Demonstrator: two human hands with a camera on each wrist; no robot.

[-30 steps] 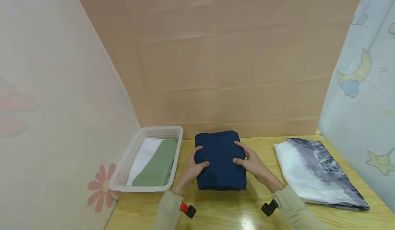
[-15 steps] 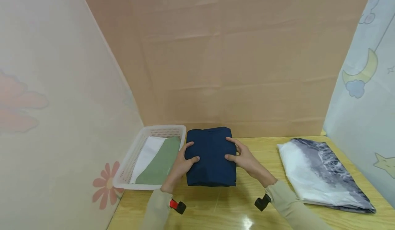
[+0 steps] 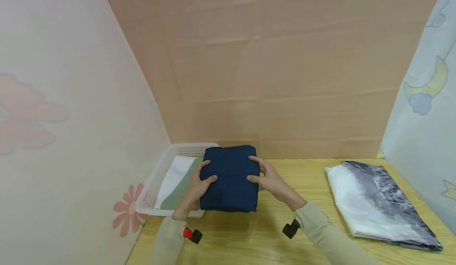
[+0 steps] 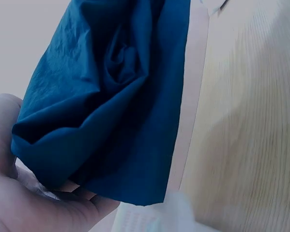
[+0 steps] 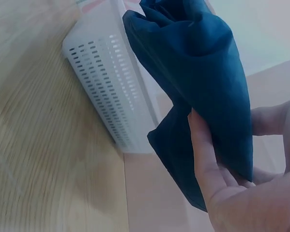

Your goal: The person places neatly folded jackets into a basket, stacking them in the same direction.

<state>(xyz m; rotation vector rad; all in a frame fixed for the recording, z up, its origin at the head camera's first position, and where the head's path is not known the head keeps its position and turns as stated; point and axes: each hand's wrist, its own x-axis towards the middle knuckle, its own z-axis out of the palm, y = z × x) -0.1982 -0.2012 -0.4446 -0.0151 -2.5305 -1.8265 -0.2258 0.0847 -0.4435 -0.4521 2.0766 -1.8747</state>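
A folded navy cloth (image 3: pixel 229 178) is held up off the table between both hands, its right part over the table and its left edge overlapping the basket in the head view. My left hand (image 3: pixel 194 188) grips its left side, thumb on top and fingers partly beneath. On the opposite side my right hand (image 3: pixel 272 182) pinches the edge, with fingers under and inside the folds in the right wrist view. Loose folds of the navy cloth (image 4: pixel 101 111) show in the left wrist view. Just left of it stands a white perforated basket (image 3: pixel 143 201) containing a folded green-and-white cloth (image 3: pixel 174 176).
A grey-and-white patterned folded cloth (image 3: pixel 377 201) lies on the right of the wooden table (image 3: pixel 228 237). A brown sheet (image 3: pixel 267 79) hangs behind the table. Printed walls stand left and right, the left wall (image 3: pixel 89 118) close to the basket.
Both hands have carried the navy cloth leftward, from over the table to partly over the basket. The head view has also shifted slightly left.
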